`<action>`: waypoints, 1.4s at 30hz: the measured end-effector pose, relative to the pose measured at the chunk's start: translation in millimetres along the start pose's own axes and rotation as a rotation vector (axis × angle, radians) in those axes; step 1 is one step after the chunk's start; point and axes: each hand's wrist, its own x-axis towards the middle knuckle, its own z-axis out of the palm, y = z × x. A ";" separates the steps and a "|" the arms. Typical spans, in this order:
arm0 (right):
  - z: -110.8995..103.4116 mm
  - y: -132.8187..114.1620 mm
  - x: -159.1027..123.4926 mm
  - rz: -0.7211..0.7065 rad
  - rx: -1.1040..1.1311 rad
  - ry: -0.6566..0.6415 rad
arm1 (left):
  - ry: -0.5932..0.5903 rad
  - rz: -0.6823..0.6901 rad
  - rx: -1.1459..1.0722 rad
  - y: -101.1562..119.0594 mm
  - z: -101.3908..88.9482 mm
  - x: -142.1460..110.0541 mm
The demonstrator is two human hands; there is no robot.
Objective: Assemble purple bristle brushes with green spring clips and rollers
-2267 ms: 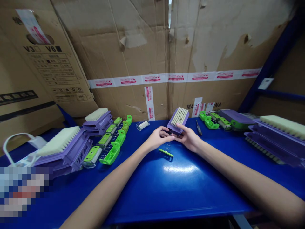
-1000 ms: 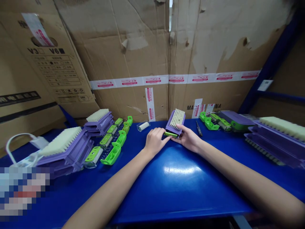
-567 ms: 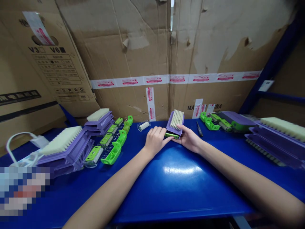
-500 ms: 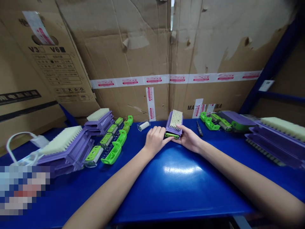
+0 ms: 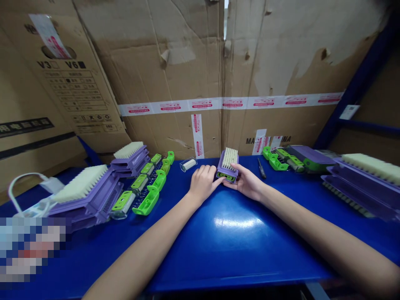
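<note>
Both hands (image 5: pixel 202 183) (image 5: pixel 248 183) on purple block (image 5: pixel 226 166), front edge (image 5: pixel 237 283) distant

Bench (image 5: pixel 250 258) glossy, smooth, throwing back a white glare; cardboard (image 5: pixel 175 79) behind it matt, scuffed and torn in patches; held purple piece (image 5: pixel 221 168) plastic-looking, its pale bristles (image 5: pixel 230 156) rough; green clips (image 5: pixel 146 203) smooth, shiny plastic by their look.

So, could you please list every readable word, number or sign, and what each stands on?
"V3", beside an unfilled square: left carton.
"V6", beside a filled square: same carton.
"用电", rest blurred: its black strip.
"MA" and "NA", white tape between: back cardboard.
Too small or blurred: the carton's printed grid and icons, the tape's red print, white tag.
</note>
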 end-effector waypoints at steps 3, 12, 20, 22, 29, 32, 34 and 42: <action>0.9 -1.3 0.4 0.038 -0.018 0.048 | -0.012 -0.005 -0.006 -0.1 0.7 -0.5; 0.4 -1.6 -0.3 0.062 -0.097 0.031 | -0.092 -0.040 -0.065 0.0 1.8 -0.1; 0.7 -3.2 -2.2 0.084 -0.274 0.043 | -0.144 -0.229 -0.135 -2.5 1.2 2.3; 0.5 -3.9 -3.1 0.098 -0.359 0.061 | -0.144 -0.260 -0.139 -3.0 1.1 2.6; -0.7 -4.9 -2.9 0.099 -0.432 0.098 | -0.173 -0.280 -0.144 -4.7 2.1 3.4; -2.8 -6.6 -1.5 0.127 -0.395 0.099 | -0.171 -0.265 -0.147 -5.5 3.6 3.4; -4.0 -8.4 -0.7 0.167 -0.359 0.107 | -0.171 -0.259 -0.148 -5.5 4.4 3.6; -2.9 -9.9 -1.7 0.188 -0.424 0.177 | -0.163 -0.351 -0.270 -12.5 8.5 4.4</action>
